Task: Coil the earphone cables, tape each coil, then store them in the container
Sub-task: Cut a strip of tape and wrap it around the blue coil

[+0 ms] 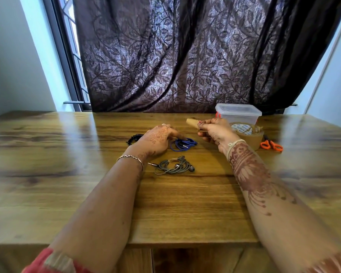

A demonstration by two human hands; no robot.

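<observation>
Both forearms reach over the worktop (47,174). Taping looks to be the step in hand: the right grip (215,133) pinches a brown tape strip (192,123) near the blue earphone coil (183,144), which the left grip (158,138) holds down on the worktop with relaxed fingers. Next, the strip wants wrapping round the blue loops. Grey earphones (173,166) lie loosely wound nearer; the lidded container (238,113) waits behind.

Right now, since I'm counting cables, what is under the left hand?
The left hand rests on the blue cable coil, whose right part shows; the fingers cover the rest. A black cable shows at the hand's other side.
</observation>
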